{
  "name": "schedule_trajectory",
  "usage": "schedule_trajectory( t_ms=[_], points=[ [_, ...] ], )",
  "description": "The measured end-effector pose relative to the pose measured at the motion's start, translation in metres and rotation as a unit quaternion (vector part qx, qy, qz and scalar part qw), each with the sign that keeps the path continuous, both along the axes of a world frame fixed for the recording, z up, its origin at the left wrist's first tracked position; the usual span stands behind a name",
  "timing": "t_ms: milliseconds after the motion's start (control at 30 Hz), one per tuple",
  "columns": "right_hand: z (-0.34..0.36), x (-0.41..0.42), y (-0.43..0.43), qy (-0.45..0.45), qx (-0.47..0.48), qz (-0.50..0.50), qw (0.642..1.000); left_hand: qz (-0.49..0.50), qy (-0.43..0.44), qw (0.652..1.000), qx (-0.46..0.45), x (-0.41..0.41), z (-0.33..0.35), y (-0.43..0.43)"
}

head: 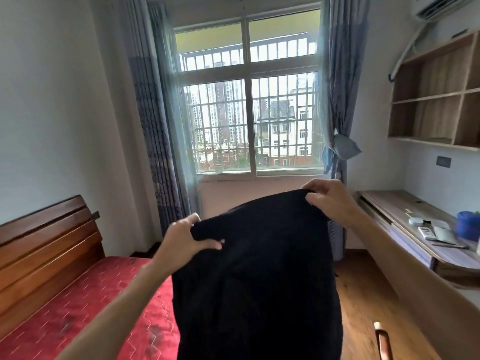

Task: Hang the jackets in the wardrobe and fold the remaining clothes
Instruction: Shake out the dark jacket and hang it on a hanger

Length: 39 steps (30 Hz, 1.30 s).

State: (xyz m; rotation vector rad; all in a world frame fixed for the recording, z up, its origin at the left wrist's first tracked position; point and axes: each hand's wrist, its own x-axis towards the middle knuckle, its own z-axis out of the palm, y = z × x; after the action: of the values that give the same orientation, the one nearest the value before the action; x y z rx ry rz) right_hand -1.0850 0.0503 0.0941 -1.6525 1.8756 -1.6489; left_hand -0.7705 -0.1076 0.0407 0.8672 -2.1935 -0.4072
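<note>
A black garment (pixel 259 268) hangs in the air in front of me, held up by its top edge and falling past the bottom of the view. My left hand (pixel 187 240) grips its left upper corner, thumb over the cloth. My right hand (pixel 330 198) pinches its right upper corner, a little higher and farther away. What kind of garment it is cannot be told. No wardrobe is in view.
A bed with a red mattress (pixel 78 307) and wooden headboard (pixel 46 245) lies at the left. A long wooden desk (pixel 405 219) with a blue container (pixel 468 226) and small items runs along the right wall under open shelves (pixel 436 100). A barred window (pixel 250 120) with curtains is ahead.
</note>
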Motion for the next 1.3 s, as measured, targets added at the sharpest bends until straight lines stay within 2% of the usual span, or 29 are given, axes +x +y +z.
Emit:
schedule_trajectory(
  t_ms=[100, 167, 267, 333, 433, 533, 633, 733, 800, 867, 933, 1000, 1100, 1200, 1267, 1300],
  points=[
    [-0.005, -0.011, -0.004, -0.003, 0.152, 0.104, 0.983, -0.030, -0.065, 0.993, -0.095, 0.021, 0.032, -0.010],
    [-0.011, -0.009, -0.009, 0.021, 0.200, 0.150, 0.968, -0.033, -0.120, 0.972, -0.201, 0.033, 0.042, -0.014],
    [-0.014, -0.003, -0.017, 0.048, 0.147, 0.153, 0.976, 0.023, -0.197, 0.919, -0.342, 0.049, 0.043, -0.012],
    [-0.002, 0.002, -0.016, 0.070, 0.072, 0.129, 0.987, 0.043, -0.207, 0.902, -0.378, 0.060, 0.036, -0.009],
    [0.028, 0.014, -0.022, 0.090, -0.035, 0.103, 0.990, 0.077, -0.173, 0.926, -0.326, 0.068, 0.015, -0.004],
    [0.059, 0.031, -0.028, 0.096, -0.138, 0.041, 0.985, 0.115, -0.119, 0.972, -0.167, 0.077, -0.004, -0.002],
    [0.071, 0.028, -0.027, 0.196, -0.185, 0.006, 0.963, 0.117, -0.067, 0.984, -0.114, 0.105, -0.012, -0.009],
    [0.063, 0.023, -0.028, 0.405, -0.115, -0.023, 0.907, 0.163, -0.079, 0.975, -0.131, 0.123, 0.004, -0.020],
    [0.053, 0.021, -0.030, 0.475, -0.084, -0.048, 0.874, 0.225, -0.094, 0.958, -0.150, 0.124, 0.023, -0.021],
    [0.037, 0.016, -0.029, 0.465, -0.061, -0.029, 0.882, 0.264, -0.111, 0.943, -0.170, 0.125, 0.042, -0.020],
    [0.020, 0.016, -0.026, 0.422, -0.016, 0.010, 0.907, 0.288, -0.129, 0.932, -0.178, 0.126, 0.060, -0.018],
    [0.008, 0.019, -0.024, 0.408, 0.035, 0.005, 0.912, 0.309, -0.137, 0.924, -0.178, 0.128, 0.075, -0.019],
    [0.001, 0.027, -0.023, 0.429, 0.080, -0.017, 0.900, 0.322, -0.138, 0.920, -0.178, 0.127, 0.090, -0.019],
    [-0.003, 0.035, -0.023, 0.499, 0.123, -0.032, 0.857, 0.328, -0.136, 0.917, -0.183, 0.134, 0.097, -0.021],
    [-0.008, 0.038, -0.029, 0.526, 0.109, -0.042, 0.843, 0.321, -0.141, 0.915, -0.201, 0.146, 0.097, -0.024],
    [-0.012, 0.038, -0.034, 0.535, 0.074, -0.050, 0.840, 0.310, -0.146, 0.915, -0.215, 0.153, 0.097, -0.024]
  ],
)
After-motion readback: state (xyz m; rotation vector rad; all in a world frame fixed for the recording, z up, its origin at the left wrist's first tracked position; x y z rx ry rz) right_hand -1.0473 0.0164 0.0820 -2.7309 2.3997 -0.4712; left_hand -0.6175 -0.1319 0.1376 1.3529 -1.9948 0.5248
